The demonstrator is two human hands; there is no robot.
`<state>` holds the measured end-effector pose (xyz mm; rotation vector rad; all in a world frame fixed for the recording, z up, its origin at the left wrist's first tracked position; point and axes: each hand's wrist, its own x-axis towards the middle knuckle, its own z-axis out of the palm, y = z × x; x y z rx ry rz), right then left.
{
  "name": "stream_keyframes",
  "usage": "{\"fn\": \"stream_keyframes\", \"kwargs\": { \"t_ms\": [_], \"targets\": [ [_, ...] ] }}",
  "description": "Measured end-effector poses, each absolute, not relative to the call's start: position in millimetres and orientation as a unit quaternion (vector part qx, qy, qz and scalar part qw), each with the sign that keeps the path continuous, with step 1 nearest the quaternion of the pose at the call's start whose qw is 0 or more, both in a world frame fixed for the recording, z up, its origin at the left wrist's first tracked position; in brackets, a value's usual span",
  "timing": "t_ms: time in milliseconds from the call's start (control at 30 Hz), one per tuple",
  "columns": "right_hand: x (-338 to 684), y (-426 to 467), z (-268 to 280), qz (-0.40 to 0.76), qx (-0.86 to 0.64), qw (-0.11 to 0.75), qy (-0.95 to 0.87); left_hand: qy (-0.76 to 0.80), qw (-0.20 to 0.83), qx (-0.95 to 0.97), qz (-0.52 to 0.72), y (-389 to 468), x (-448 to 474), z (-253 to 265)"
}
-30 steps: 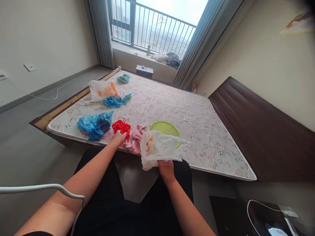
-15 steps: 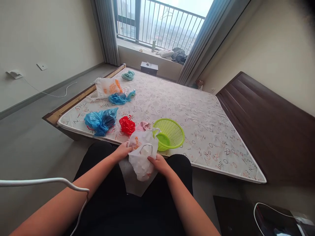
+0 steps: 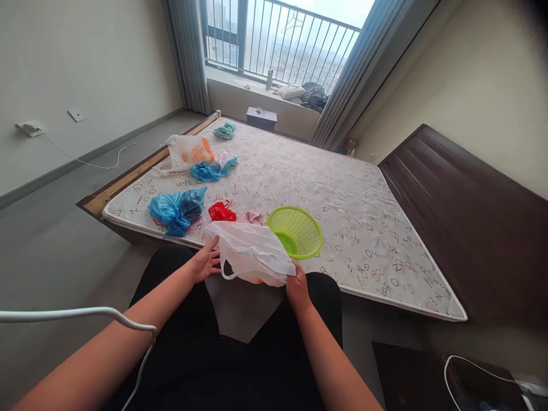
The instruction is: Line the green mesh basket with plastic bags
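A white plastic bag (image 3: 252,251) is spread sideways between my two hands, above my lap. Its right end is gripped by my right hand (image 3: 298,285), whose fingers are partly hidden behind the plastic. My left hand (image 3: 203,262) is at the bag's left end, beside a loop handle, with its fingers spread and thumb up against the edge. Just beyond the bag lie a crumpled red plastic bag (image 3: 222,212) and a pink cloth (image 3: 252,218), which the white bag partly covers. A green plastic basket (image 3: 306,228) stands right of them, near the mattress edge.
On the patterned mattress (image 3: 342,228), a blue bag (image 3: 177,208), another blue bag (image 3: 209,170), a white-and-orange bag (image 3: 190,151) and a teal coiled bundle (image 3: 225,131) lie to the left. A white cable (image 3: 85,313) crosses over my left forearm.
The bunched white bag has been pulled out wide and raised toward the mattress. My left hand has shifted left and its fingers have spread; my right hand has moved right with the bag's end.
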<state>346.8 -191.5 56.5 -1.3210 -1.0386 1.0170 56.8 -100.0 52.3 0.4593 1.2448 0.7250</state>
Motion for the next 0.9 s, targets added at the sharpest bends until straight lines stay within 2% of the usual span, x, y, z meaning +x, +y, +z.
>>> {"fn": "stream_keyframes", "kwargs": {
  "t_ms": [67,167,267,367,500,633,733,800,900],
  "targets": [
    [335.8,-195.6,58.3,0.425,-0.551,0.6,-0.394,0.58,0.751,0.183,0.258,-113.8,71.3,49.4],
    [324.8,-204.0,58.9,0.411,-0.531,0.651,-0.353,0.546,0.786,0.19,0.218,-128.6,93.0,52.1],
    [321.7,-215.3,62.7,0.425,-0.517,0.622,-0.406,0.483,0.807,0.226,0.255,-131.5,114.1,68.1],
    [329.2,-224.6,76.7,0.377,-0.544,0.573,-0.485,0.505,0.72,0.305,0.365,-123.3,131.5,95.8],
    [359.3,-222.9,110.4,0.197,-0.579,0.652,-0.448,0.491,0.649,0.429,0.392,-105.5,152.3,137.7],
    [406.8,-197.0,134.4,0.172,-0.59,0.692,-0.379,0.413,0.634,0.532,0.38,-77.4,186.3,165.9],
    [440.5,-167.1,129.6,0.186,-0.598,0.716,-0.31,0.422,0.527,0.678,0.289,-41.3,215.6,172.9],
    [458.0,-149.4,117.2,0.188,-0.61,0.722,-0.268,0.484,0.402,0.765,0.136,-12.3,227.4,173.1],
    [476.2,-135.5,93.5,0.293,-0.642,0.682,-0.195,0.523,0.37,0.768,0.025,28.6,221.6,171.1]
  ]
}}
